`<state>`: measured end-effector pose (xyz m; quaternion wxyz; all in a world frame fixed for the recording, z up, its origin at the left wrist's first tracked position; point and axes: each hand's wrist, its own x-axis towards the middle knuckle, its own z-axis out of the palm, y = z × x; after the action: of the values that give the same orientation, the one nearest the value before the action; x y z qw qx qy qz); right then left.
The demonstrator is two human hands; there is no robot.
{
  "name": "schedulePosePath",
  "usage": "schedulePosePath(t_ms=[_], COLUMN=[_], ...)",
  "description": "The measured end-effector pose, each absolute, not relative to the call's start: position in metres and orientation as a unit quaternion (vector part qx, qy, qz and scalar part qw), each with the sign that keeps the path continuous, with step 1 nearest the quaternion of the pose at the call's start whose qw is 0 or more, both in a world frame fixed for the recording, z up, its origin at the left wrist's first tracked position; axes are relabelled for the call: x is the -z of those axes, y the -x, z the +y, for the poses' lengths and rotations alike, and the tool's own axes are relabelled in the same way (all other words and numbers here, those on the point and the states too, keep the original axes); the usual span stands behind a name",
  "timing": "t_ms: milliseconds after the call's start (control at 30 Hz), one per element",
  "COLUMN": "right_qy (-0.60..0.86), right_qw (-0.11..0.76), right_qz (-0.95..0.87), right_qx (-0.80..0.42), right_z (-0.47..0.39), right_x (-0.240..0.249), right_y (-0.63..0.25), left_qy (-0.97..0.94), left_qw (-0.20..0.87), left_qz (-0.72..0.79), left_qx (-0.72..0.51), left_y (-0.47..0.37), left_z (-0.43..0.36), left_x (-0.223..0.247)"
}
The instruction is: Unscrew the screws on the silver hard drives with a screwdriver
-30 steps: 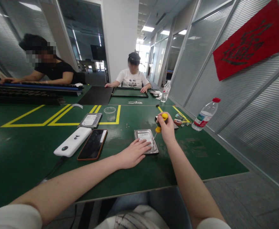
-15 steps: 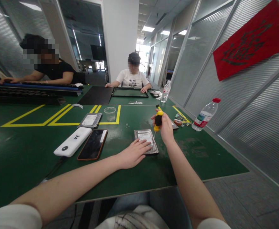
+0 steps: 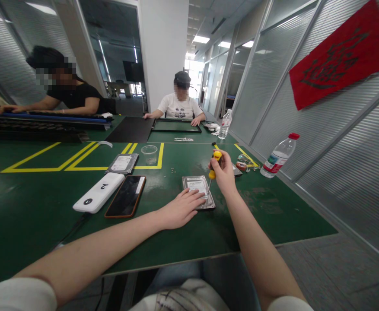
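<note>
A hard drive [image 3: 197,183] lies label up on the green table in front of me. Flat across its lower left part rests my left hand [image 3: 181,208], fingers stretched out. My right hand [image 3: 225,172] is closed around the handle of a yellow and black screwdriver [image 3: 212,174]. The screwdriver stands nearly upright, its shaft reaching down to the drive's right side beside my left fingertips. Whether the tip sits in a screw is too small to tell. Several tiny screw-like bits [image 3: 172,170] lie on the table beyond the drive.
To the left are a phone [image 3: 125,196], a white power bank [image 3: 98,193] with a cable, another hard drive [image 3: 122,163] and a clear plastic cup [image 3: 149,154]. Water bottles [image 3: 280,156] stand at right. Two people work across the table, one at a black frame [image 3: 176,125].
My right hand's fingers have shifted around the screwdriver handle, and the handle has turned slightly. My left hand and the hard drive stay in place.
</note>
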<state>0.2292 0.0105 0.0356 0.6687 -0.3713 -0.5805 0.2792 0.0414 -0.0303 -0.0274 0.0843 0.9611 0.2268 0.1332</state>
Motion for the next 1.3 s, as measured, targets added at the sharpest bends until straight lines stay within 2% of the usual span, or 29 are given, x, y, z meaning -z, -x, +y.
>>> schedulePosePath(t_ms=[233, 467, 667, 1133, 1300], right_qy=[0.326, 0.337, 0.333, 0.312, 0.329], right_qw=[0.675, 0.704, 0.679, 0.692, 0.7], right_qz=[-0.57, -0.557, -0.582, -0.569, -0.57], right_qx=[-0.338, -0.284, -0.299, -0.316, -0.277], right_z=[0.0168, 0.0126, 0.0099, 0.0112, 0.0139], right_x=[-0.0318, -0.0337, -0.0366, -0.0353, -0.0333], right_y=[-0.2313, -0.2273, -0.2278, -0.2302, -0.2303], left_qy=[-0.961, -0.96, -0.96, -0.96, -0.959], left_qw=[0.089, 0.089, 0.092, 0.093, 0.096], left_qz=[0.226, 0.228, 0.232, 0.232, 0.226], left_qx=[-0.134, -0.134, -0.126, -0.126, -0.139], left_y=[-0.0411, -0.0409, -0.0419, -0.0416, -0.0411], left_z=[-0.0302, -0.0311, -0.0312, -0.0314, -0.0307], left_x=[0.0278, 0.0262, 0.0249, 0.0247, 0.0267])
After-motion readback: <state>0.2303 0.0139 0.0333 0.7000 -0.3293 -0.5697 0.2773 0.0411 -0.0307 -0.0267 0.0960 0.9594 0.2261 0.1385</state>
